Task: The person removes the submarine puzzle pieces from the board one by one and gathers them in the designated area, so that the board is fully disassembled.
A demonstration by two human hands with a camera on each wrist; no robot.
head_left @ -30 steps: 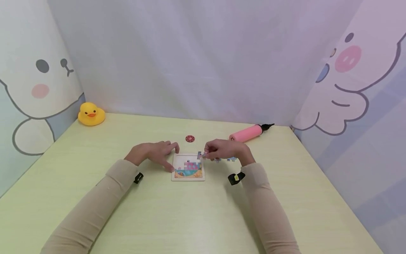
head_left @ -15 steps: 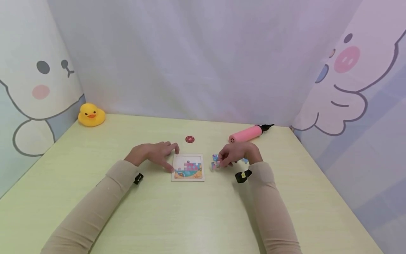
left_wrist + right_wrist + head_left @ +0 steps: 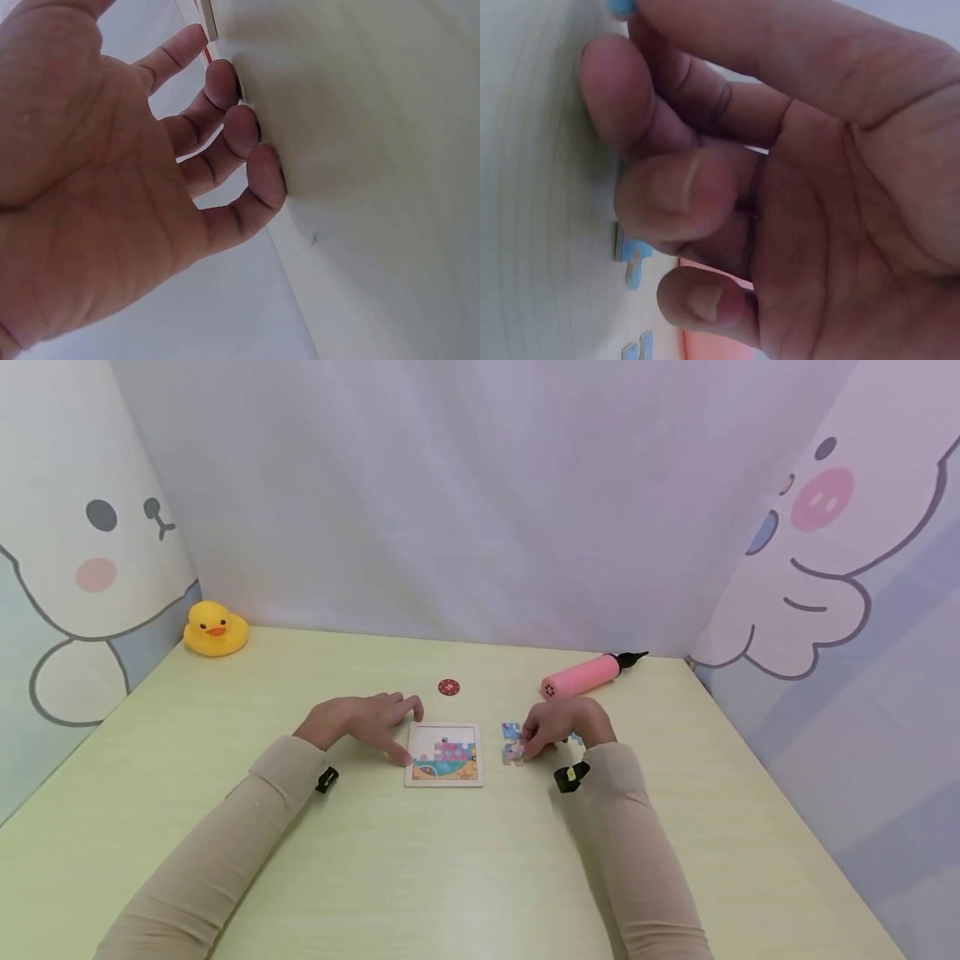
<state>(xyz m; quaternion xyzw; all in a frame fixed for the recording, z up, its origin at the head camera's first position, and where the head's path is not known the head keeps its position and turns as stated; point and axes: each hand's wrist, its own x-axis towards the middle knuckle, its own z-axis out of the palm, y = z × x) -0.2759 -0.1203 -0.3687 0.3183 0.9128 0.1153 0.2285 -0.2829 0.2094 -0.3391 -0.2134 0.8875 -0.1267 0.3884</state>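
A small white-framed jigsaw puzzle (image 3: 445, 783) lies on the table, its lower part filled with a pink and teal sea picture and its upper part bare white. My left hand (image 3: 375, 724) rests at its left side, thumb at the left edge and index finger by the top left corner; in the left wrist view the other fingertips bend down onto the table. Right of the puzzle, my right hand (image 3: 557, 722) pinches a puzzle piece (image 3: 512, 755) between thumb and fingers, close over the table. Only a blue bit of it (image 3: 621, 6) shows in the right wrist view.
A loose blue puzzle piece (image 3: 512, 730) lies just behind the held one, and another (image 3: 577, 738) is partly hidden past the right wrist. Behind are a red round chip (image 3: 448, 687) and a pink hand pump (image 3: 583, 677). A yellow rubber duck (image 3: 216, 629) stands far left.
My right hand has drawn back to the right from the puzzle's upper right corner, bringing the piece down beside the loose ones and turning it. My left hand stays put.
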